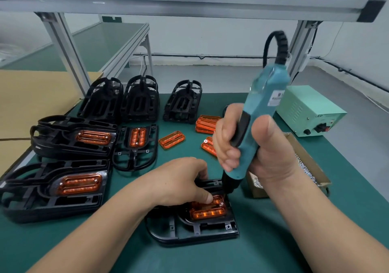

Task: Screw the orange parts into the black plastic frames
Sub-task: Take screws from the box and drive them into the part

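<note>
As left hand (181, 180) clamps part (208, 211), screwdriver (263, 104) held tilted

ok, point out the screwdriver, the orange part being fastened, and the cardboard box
screwdriver (265, 96): head view, upper half of its teal body.
orange part (208, 212): head view, its near face.
cardboard box (312, 160): head view, right wall.

Orange part (208, 212) half-covered (left hand (181, 180))

Two hands (179, 180) (269, 155), one screwdriver (261, 104)
</note>
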Tool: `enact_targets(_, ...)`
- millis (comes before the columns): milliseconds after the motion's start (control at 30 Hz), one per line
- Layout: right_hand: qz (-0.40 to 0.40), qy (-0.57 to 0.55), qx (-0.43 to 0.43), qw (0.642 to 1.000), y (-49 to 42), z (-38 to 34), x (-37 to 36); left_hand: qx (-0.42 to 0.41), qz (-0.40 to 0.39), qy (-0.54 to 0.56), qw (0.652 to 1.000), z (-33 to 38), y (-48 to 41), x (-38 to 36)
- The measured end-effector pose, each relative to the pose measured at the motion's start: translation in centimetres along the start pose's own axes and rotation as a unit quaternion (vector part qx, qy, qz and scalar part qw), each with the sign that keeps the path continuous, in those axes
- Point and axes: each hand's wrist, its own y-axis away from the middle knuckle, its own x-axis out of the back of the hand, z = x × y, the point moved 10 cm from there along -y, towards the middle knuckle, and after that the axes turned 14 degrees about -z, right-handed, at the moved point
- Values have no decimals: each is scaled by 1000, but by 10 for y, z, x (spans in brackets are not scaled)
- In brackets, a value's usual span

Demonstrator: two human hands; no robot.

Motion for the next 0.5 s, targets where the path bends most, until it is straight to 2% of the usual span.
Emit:
enact_targets(133,117,11,43,992,8,-14,28,-8,-2,-2,1000,-3,-1,0)
enact_targets(233,243,-45,69,967,31,-6,58,-29,-22,27,999,-7,0,2)
enact_targets(333,359,-102,108,922,60,3,85,-40,28,193,980,-24,5,17)
enact_targets(400,405,-119,137,896,74,3,96,-50,55,327,942,-36,6,24)
enact_targets(500,436,-126,158,877,84,1,106,-76,29,442,893,-35,5,21)
